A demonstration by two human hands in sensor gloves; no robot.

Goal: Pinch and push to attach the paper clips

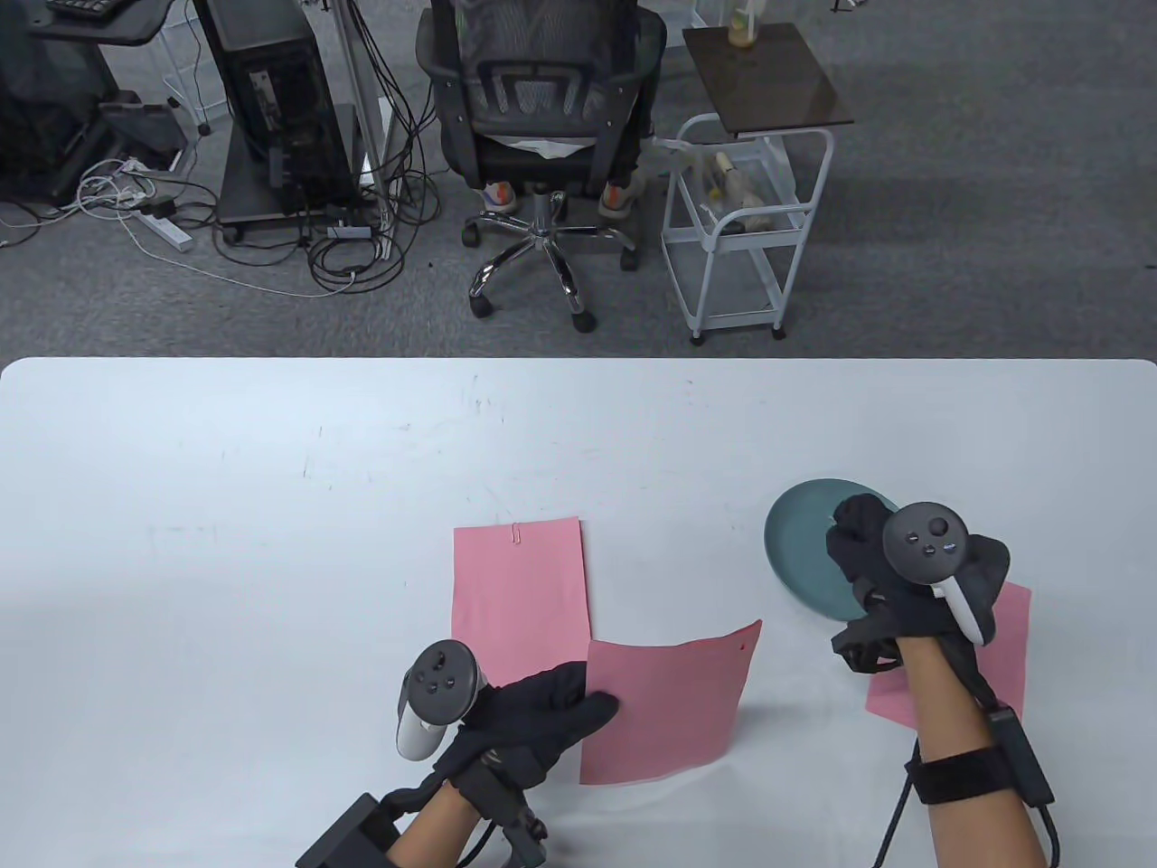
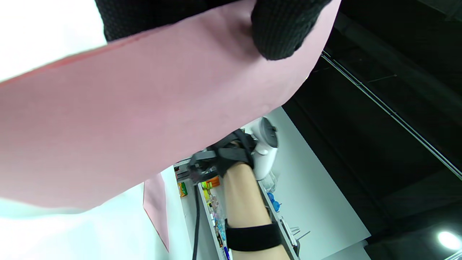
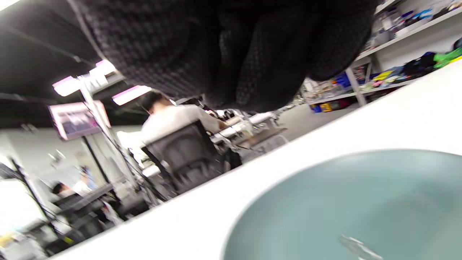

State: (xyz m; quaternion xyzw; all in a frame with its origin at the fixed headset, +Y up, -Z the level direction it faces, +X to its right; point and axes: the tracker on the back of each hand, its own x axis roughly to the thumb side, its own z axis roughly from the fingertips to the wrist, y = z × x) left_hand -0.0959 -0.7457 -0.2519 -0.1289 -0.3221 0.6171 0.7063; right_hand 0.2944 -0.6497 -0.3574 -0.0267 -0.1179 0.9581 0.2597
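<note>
My left hand pinches the left edge of a pink paper sheet and holds it lifted off the table; in the left wrist view the fingers grip the sheet. Another pink sheet lies flat behind it with a paper clip on its top edge. My right hand hovers over a teal plate, fingers curled down. The right wrist view shows the plate with a silver paper clip lying in it. I cannot tell whether the right fingers hold anything.
A third pink sheet lies under my right forearm. The white table stretches left and back. An office chair and a white cart stand beyond the far edge.
</note>
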